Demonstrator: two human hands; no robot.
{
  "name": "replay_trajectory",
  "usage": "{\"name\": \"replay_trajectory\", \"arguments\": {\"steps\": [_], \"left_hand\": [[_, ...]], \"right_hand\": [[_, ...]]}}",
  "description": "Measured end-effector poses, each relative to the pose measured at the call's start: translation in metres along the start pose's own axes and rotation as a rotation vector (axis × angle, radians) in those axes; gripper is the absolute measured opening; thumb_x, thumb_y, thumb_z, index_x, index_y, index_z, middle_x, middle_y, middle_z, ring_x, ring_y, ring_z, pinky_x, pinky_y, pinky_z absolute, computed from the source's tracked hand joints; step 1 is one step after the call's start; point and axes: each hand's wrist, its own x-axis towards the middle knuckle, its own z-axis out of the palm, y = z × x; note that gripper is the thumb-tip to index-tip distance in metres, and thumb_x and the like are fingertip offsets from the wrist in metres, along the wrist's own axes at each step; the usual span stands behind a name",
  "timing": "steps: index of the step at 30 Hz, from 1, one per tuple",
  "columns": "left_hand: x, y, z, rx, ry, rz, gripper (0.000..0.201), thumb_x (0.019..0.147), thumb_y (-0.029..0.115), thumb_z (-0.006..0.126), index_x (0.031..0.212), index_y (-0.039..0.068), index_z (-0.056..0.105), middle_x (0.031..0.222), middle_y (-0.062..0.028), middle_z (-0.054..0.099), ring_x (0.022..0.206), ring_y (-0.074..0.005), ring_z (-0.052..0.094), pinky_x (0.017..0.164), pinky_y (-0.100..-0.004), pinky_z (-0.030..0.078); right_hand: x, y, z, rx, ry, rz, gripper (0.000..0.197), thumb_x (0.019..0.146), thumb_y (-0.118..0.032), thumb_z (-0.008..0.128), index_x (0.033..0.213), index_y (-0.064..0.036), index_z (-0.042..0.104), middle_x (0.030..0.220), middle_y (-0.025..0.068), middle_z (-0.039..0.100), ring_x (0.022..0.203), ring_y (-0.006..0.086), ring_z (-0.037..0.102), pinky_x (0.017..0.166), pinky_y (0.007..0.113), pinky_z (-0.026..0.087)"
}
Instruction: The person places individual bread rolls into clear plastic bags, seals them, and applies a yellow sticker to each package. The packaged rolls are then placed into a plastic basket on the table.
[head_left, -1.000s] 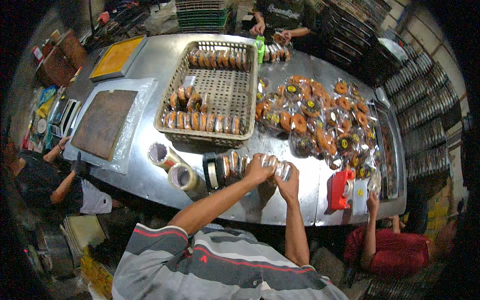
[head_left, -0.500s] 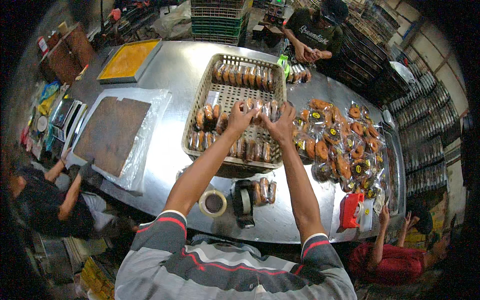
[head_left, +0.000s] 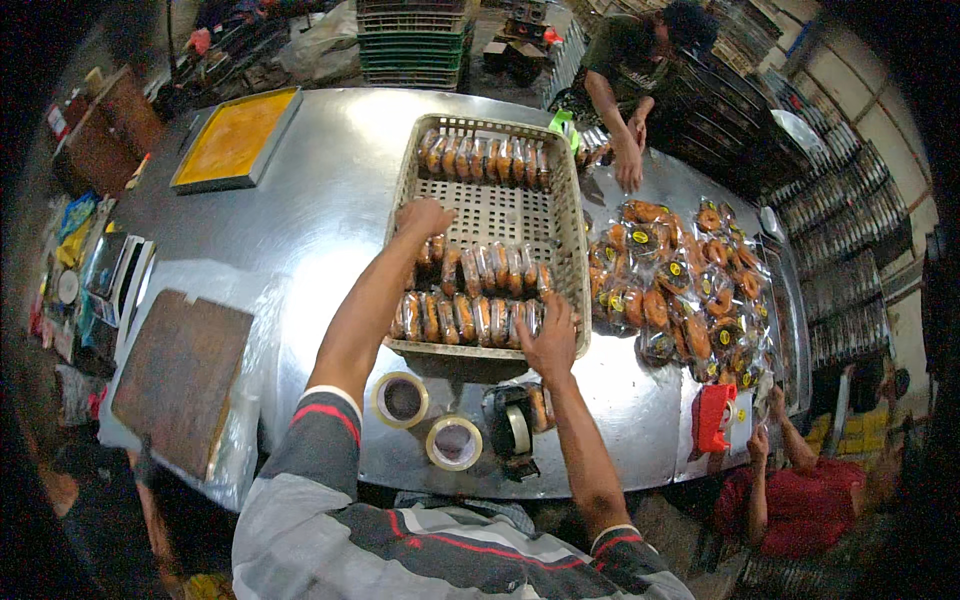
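Observation:
A beige plastic crate stands on the metal table, holding rows of doughnuts in clear wrappers. Over the left end of its middle row, my left hand is closed, knuckles up. What its fingers hold, if anything, is hidden. My right hand is at the right end of the front row, thumb and fingers apart beside the last packs. The back row lines the far wall, with bare perforated crate floor before it.
Loose wrapped doughnuts are heaped right of the crate. Two tape rolls and a black tape dispenser lie nearest me; a red dispenser is farther right. A yellow-filled tray and brown board are left. Co-workers surround the table.
My hands have parted from the middle row: the left moved left, the right toward me to the front row. The co-worker at the far side now reaches down to the table.

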Motion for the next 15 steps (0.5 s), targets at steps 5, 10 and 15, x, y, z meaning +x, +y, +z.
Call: {"name": "replay_trajectory", "arguments": {"steps": [5,10,15], "left_hand": [[0.053,0.036,0.050,0.251,-0.287,0.048,0.060,0.086,0.057,0.065,0.126,0.014,0.071,0.137,-0.0090,0.064,0.130,-0.0304,0.058,0.103,-0.0499,0.046],[0.156,-0.100,0.082,0.194,-0.580,-0.186,0.037,0.086,0.043,0.066,0.111,0.016,0.075,0.105,-0.0085,0.075,0.095,-0.0255,0.071,0.086,-0.0592,0.048],[0.082,0.008,0.068,0.259,-0.338,0.169,0.025,0.085,0.025,0.065,0.102,0.008,0.070,0.099,-0.0174,0.071,0.082,-0.0334,0.069,0.080,-0.0579,0.052]], "right_hand": [[-0.010,0.008,-0.001,-0.015,0.115,0.125,0.071,0.086,-0.044,0.072,0.137,-0.0002,0.049,0.131,0.0228,0.052,0.117,0.0419,0.057,0.094,0.052,0.050],[0.017,-0.037,0.007,0.110,0.153,-0.014,0.068,0.083,-0.044,0.074,0.132,-0.0019,0.053,0.125,0.0191,0.053,0.104,0.0415,0.063,0.086,0.049,0.054],[-0.005,-0.004,-0.001,0.019,0.078,0.191,0.061,0.084,-0.039,0.075,0.128,-0.0028,0.055,0.124,0.0200,0.054,0.110,0.0414,0.060,0.091,0.050,0.050]]}}
